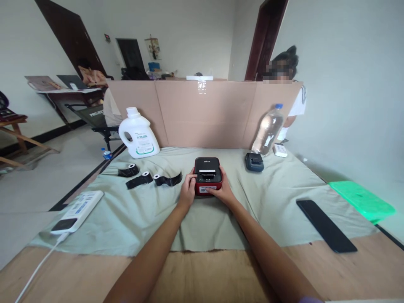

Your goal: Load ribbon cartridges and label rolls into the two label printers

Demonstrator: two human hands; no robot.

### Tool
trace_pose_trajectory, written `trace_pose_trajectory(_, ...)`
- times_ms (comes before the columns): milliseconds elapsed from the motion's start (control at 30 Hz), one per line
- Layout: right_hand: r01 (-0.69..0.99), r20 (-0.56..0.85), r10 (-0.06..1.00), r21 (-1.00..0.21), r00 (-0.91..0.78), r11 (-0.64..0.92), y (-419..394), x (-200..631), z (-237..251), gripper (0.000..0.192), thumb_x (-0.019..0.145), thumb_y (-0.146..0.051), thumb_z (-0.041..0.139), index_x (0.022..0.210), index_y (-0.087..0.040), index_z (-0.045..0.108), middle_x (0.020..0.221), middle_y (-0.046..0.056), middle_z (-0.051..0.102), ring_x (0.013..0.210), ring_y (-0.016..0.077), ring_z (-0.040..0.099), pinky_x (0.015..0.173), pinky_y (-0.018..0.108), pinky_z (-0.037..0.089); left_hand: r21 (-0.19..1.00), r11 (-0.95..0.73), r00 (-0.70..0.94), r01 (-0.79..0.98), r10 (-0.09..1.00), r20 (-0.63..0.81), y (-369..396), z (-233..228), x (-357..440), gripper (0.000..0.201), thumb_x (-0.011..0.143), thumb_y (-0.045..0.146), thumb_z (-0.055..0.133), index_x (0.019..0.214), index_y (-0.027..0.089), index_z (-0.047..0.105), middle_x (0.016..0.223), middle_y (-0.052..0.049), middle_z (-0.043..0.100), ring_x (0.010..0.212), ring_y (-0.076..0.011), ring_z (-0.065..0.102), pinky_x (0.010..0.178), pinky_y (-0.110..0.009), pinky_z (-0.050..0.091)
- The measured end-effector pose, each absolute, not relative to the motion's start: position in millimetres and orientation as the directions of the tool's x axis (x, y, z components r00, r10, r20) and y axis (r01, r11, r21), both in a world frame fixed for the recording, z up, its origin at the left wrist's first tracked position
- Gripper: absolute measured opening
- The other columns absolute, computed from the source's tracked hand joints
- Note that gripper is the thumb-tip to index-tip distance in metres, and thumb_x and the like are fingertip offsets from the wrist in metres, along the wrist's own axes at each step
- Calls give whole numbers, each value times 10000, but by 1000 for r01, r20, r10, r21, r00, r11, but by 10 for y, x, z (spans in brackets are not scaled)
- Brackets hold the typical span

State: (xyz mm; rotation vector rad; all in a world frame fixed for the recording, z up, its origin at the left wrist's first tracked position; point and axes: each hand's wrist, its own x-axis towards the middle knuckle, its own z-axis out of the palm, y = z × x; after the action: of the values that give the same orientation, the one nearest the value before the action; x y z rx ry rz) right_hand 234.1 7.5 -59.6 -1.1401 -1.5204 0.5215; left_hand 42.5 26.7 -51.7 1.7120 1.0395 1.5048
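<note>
A small red-and-black label printer (207, 176) sits on the green cloth (202, 227) in front of me, its slotted black lid facing up. Around its left side curls my left hand (188, 190), with fingertips at the lid's edge. My right hand (224, 188) grips the opposite side, the thumb against the white label on the front. To the left lie several black rolls with white cores (145, 179), their strips partly unrolled. Further right stands a smaller dark grey device (254, 162).
A cardboard screen (205, 113) closes off the back. Before it stand a white detergent jug (139, 134) and a clear bottle (268, 130). A power strip (77, 211) lies left, a black phone (326, 225) right, near a green plastic lid (361, 200). A person (298, 101) is behind the screen.
</note>
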Motion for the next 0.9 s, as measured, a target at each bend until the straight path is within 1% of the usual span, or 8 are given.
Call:
trace_pose_trajectory(133,385,503,861,-811,75,440,82,2342,-613,1184,628,-540,858,1572,-239,210,1545,150,391,1421,352,404,1206,545,294,830,-542,78,131,840,536,244,-541,391,347,1015,440,384,1159,212,602,1461,-117,548,1427,-244,445,1195,-439,329)
trace_pose_trajectory(233,390,506,859,-810,83,439,90,2342,-619,1187,625,-553,856,1570,-215,222,1537,169,394,1413,359,412,1197,536,310,834,-539,78,122,842,533,231,-539,378,374,1015,465,384,1180,212,605,1458,-115,550,1420,-240,453,1196,-429,330)
trace_pose_trajectory(333,415,513,853,-799,94,435,99,2341,-622,1200,613,-570,857,1570,-209,230,1522,173,411,1411,368,412,1193,539,312,841,-522,43,142,852,521,231,-516,385,398,998,524,393,1112,215,617,1311,-105,638,1336,-244,525,1157,-426,377)
trace_pose_trajectory(433,424,517,851,-794,91,436,105,2340,-628,1204,611,-564,862,1574,-210,231,1515,175,416,1403,372,418,1184,546,318,865,-476,-11,160,875,483,266,-479,411,444,979,599,380,992,217,606,1112,-88,684,1159,-243,612,1064,-415,454)
trace_pose_trajectory(567,430,519,850,-790,89,437,103,2340,-627,1207,615,-552,864,1581,-210,226,1504,177,429,1388,369,432,1173,545,331,893,-415,-84,174,897,434,359,-441,470,517,964,666,331,818,222,550,863,-54,650,891,-223,631,885,-377,519)
trace_pose_trajectory(667,444,526,846,-781,90,439,98,2340,-616,1213,617,-562,858,1585,-208,217,1504,176,435,1390,367,429,1171,540,333,894,-399,-106,202,899,425,397,-455,508,526,949,685,343,758,227,517,780,-38,618,808,-214,612,821,-357,517)
trace_pose_trajectory(767,447,520,850,-782,87,433,92,2337,-599,1217,620,-570,853,1587,-203,212,1506,181,435,1390,366,430,1174,542,324,890,-409,-110,203,894,435,365,-499,529,486,971,636,331,817,224,538,875,-57,659,904,-226,637,880,-368,511)
trace_pose_trajectory(900,434,534,842,-778,75,455,82,2332,-568,1231,617,-572,858,1593,-197,208,1529,182,424,1405,362,418,1185,534,310,853,-493,-65,169,859,509,274,-538,532,401,1013,523,308,999,221,571,1252,-108,661,1303,-241,548,1096,-416,429)
